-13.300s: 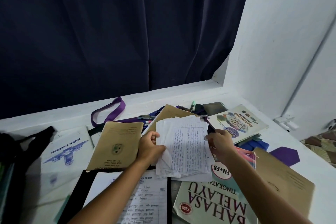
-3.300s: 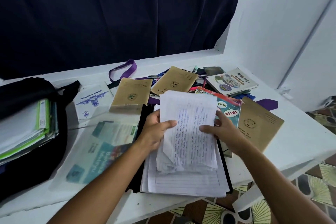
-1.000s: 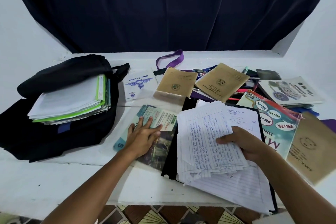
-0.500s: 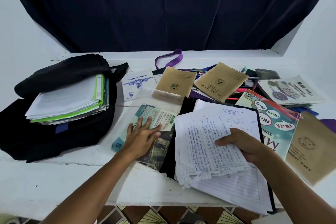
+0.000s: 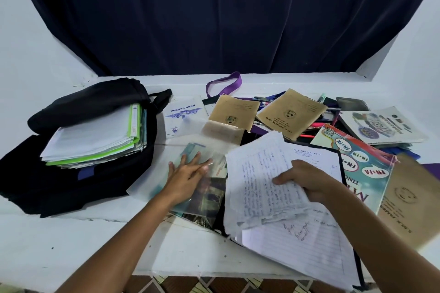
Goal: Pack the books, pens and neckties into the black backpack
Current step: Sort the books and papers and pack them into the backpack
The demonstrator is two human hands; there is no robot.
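Note:
The black backpack lies open at the left with a stack of books and papers inside. My left hand rests flat, fingers spread, on a book in a clear plastic sleeve. My right hand grips a sheaf of handwritten loose pages above an open black folder. Brown exercise books, a teal textbook and pens lie behind. A purple necktie loops at the back.
A white exercise book lies beside the backpack. Another brown book overhangs the right edge, and a maths book sits at the far right. The white table ends near me; a dark curtain hangs behind.
My left hand has let go of the pages and come down flat on the sleeved book. My right hand keeps the sheaf and has tilted it slightly left.

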